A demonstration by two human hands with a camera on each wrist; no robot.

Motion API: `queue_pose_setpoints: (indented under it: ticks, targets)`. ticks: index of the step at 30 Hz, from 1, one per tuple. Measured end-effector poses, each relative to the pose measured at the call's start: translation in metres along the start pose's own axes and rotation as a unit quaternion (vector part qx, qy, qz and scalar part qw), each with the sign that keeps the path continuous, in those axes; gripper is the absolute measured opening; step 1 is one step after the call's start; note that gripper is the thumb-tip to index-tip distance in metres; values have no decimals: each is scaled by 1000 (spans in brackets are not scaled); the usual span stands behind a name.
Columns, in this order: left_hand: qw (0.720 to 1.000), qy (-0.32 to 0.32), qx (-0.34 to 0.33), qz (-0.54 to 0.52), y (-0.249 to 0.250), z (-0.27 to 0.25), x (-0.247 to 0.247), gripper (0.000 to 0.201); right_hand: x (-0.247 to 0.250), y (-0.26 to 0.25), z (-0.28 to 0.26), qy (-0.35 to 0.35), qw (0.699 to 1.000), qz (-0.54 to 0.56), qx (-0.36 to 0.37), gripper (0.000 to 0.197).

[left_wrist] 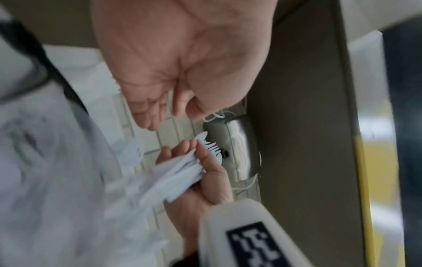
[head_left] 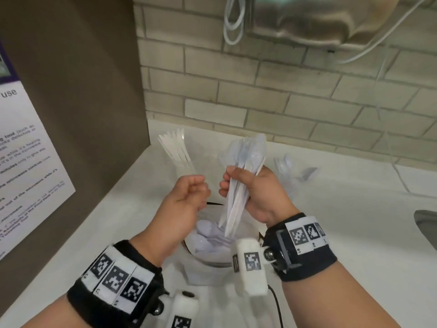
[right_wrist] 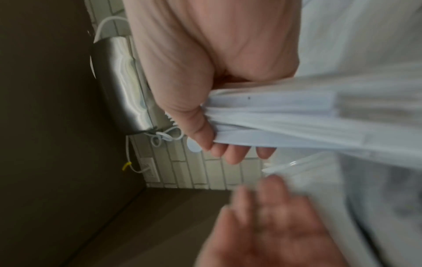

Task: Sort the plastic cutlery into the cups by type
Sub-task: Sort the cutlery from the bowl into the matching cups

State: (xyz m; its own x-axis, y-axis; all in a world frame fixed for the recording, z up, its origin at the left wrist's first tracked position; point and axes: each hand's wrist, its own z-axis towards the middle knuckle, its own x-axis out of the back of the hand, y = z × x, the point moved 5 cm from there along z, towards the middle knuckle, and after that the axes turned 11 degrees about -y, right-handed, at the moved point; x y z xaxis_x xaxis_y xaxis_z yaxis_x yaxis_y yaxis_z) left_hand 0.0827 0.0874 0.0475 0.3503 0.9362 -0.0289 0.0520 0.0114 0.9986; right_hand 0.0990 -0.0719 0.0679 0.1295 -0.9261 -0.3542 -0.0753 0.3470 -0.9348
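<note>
Both hands are hovering over a clear bowl (head_left: 208, 259) on the white counter (head_left: 331, 209). Going left to right: the left hand (head_left: 186, 197) is hanging empty, fingers loosely curled, just beside the right hand (head_left: 257, 192), probably poised to pluck one piece. The right hand is clutching a mixed bundle of clear plastic cutlery (head_left: 238, 192) upright, heads fanned above the fist, likely so the types can be told apart. More spoons are lying in the bowl beneath. Behind the left hand, a clear cup of knives (head_left: 176, 153) is standing; farther right, another cup with spoons (head_left: 292, 171) is waiting near the tiled wall (head_left: 283, 98).

Only the left wrist view is showing fork tines (left_wrist: 211, 145) poking out past the right hand's fingers; the head view is showing mostly spoon bowls there. The right wrist view is showing the handles squeezed between thumb and fingers.
</note>
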Motion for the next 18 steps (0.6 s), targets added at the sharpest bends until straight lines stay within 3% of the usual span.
queue_pose_setpoints:
  ticks: [2,4,5,7,10,14,18]
  targets:
    - [973,-48,128,-187,-16,7,-15,34,-4,-10,4,12,999,44,19,4]
    - [920,-117,241,-286,-24,8,-30,52,-8,-19,8,16,997,56,42,3]
    - [894,-133,270,-332,-24,9,-36,56,-10,-22,10,18,997,50,55,2]
    - [859,-127,256,-424,-18,13,-43,52,-13,-24,11,23,996,16,88,16]
    - [860,-103,187,-464,-3,21,-46,37,-17,-20,8,35,990,-67,122,33]
    - [879,-106,200,-419,-5,23,-48,35,-18,-9,6,67,982,-138,114,26]
    - [879,-95,183,-429,-1,23,-44,35,-25,-7,8,63,982,-142,109,31]
